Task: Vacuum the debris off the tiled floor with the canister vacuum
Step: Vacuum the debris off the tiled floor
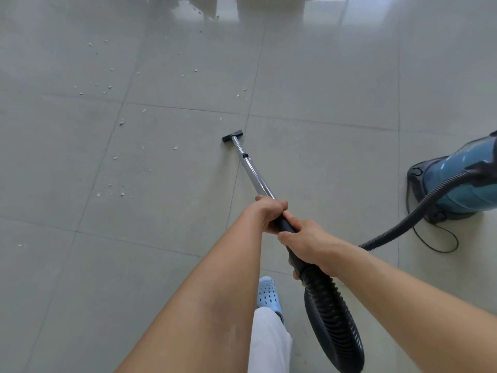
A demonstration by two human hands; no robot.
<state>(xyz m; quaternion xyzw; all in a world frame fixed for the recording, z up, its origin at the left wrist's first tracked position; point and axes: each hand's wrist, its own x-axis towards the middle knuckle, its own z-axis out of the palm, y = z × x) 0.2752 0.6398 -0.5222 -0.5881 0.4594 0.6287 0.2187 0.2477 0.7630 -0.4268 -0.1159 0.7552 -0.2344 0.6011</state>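
On the tiled floor point(322, 76) the blue vacuum point(462, 181) sits at right, its hose point(333, 319) looping to the metal wand point(255, 176) — left hand point(269, 214) ahead, right hand point(306, 246) behind, each grip wrapped tight — nozzle point(233, 135) down, debris point(107, 87) scattered well left.

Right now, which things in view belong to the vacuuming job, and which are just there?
In the job: left hand and right hand gripping the wand; floor nozzle; hose; blue canister; scattered debris; tiled floor.

Just there: blue clog; white trouser leg.
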